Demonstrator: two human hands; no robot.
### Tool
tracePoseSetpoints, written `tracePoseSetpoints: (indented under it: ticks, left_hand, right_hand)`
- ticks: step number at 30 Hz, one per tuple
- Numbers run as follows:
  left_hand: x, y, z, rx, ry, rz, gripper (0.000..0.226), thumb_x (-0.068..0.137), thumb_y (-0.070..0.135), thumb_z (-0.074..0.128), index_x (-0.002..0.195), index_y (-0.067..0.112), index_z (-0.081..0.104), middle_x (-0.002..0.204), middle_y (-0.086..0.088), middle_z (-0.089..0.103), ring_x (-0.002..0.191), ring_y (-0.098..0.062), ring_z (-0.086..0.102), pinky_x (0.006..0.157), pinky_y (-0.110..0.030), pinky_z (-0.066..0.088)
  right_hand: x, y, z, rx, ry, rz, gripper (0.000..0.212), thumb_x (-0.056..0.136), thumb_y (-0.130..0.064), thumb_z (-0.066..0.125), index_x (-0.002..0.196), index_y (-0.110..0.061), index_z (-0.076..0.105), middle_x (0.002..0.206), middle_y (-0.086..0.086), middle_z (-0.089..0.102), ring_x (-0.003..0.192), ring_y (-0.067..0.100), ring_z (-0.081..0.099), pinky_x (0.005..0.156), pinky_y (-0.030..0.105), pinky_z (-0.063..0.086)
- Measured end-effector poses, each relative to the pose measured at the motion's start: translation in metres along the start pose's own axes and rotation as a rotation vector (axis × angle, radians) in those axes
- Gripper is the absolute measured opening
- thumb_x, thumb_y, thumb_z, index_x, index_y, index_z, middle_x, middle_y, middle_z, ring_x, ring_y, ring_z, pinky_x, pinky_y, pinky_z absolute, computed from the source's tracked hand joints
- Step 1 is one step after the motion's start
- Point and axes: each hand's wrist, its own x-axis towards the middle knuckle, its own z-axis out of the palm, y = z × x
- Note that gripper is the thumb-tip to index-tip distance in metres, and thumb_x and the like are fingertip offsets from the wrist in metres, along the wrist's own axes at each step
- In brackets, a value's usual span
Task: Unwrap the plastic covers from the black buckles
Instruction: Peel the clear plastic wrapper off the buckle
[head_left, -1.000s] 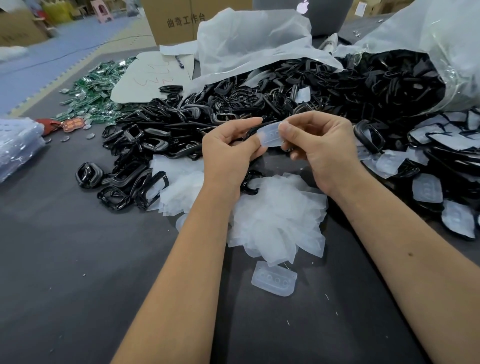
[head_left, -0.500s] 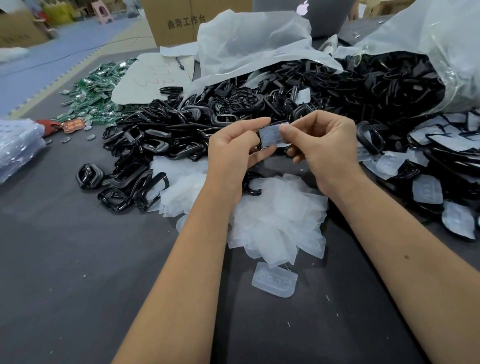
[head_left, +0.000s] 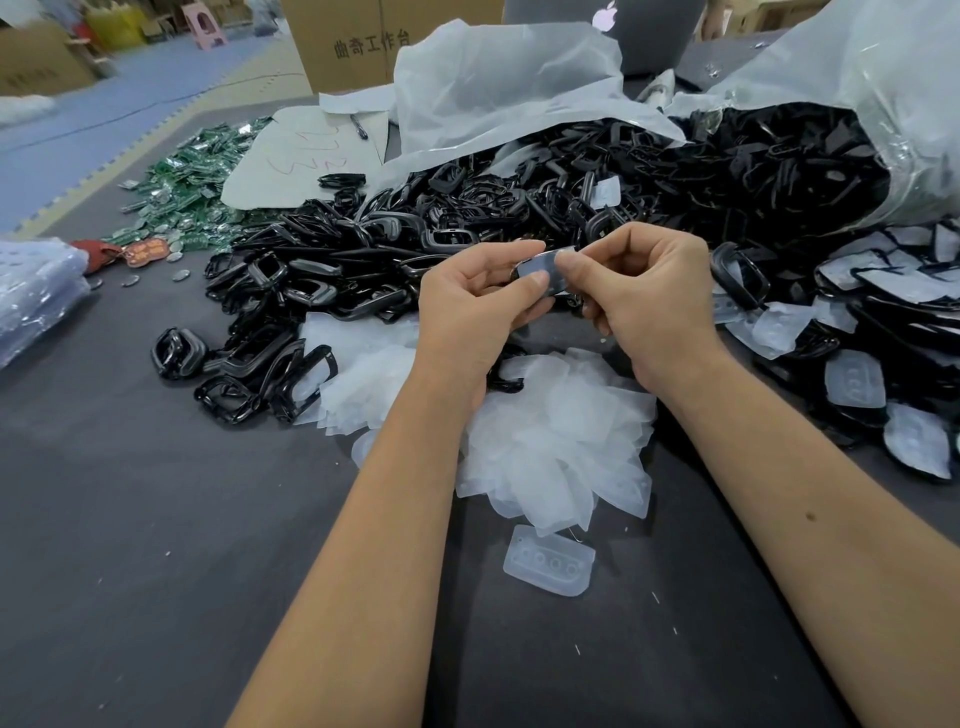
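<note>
Both hands meet over the middle of the dark table. My left hand (head_left: 475, 306) and my right hand (head_left: 644, 301) pinch one black buckle in a clear plastic cover (head_left: 548, 273) between thumbs and forefingers. The buckle is mostly hidden by the fingers. Below the hands lies a heap of removed clear covers (head_left: 550, 441), with one loose cover (head_left: 548, 561) nearer me. A pile of bare black buckles (head_left: 291, 291) spreads to the left. Still-covered buckles (head_left: 883, 332) lie at the right.
A big clear bag (head_left: 883, 78) full of black buckles spills from the back right. White plastic sheeting (head_left: 493, 88), a cardboard box (head_left: 363, 47) and a laptop (head_left: 639, 31) stand behind. Green packets (head_left: 182, 192) lie far left; a stack of clear bags (head_left: 31, 291) sits at the left edge.
The two hands have drawn slightly closer together and the covered buckle has tilted between the fingertips. Everything on the table stays where it was.
</note>
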Motion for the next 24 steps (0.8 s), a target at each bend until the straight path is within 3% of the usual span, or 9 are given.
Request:
tracePoseSetpoints:
  ticks: [12,24]
  left_hand:
    - [-0.0008,0.0002,0.0021,0.044,0.031,0.019,0.022,0.089,-0.010,0.071,0.099,0.009,0.078,0.087,-0.005,0.077,0.084,-0.016,0.075,0.073,-0.026,0.061]
    - [-0.0002,0.0004,-0.0003,-0.008,0.018,-0.019,0.021,0.090,-0.010,0.071,0.103,0.005,0.077,0.085,-0.004,0.076,0.083,-0.016,0.074,0.073,-0.025,0.061]
  right_hand:
    - [0.0002,0.0033,0.0027,-0.042,0.019,0.023,0.022,0.084,-0.017,0.087,0.071,-0.012,0.070,0.061,0.007,0.070,0.042,0.011,0.055,0.040,0.019,0.040]
    - [0.0048,0.0068,0.0009,0.074,-0.020,0.188,0.028,0.081,-0.019,0.090,0.074,-0.015,0.063,0.060,0.000,0.065,0.044,0.011,0.050,0.038,0.021,0.036]
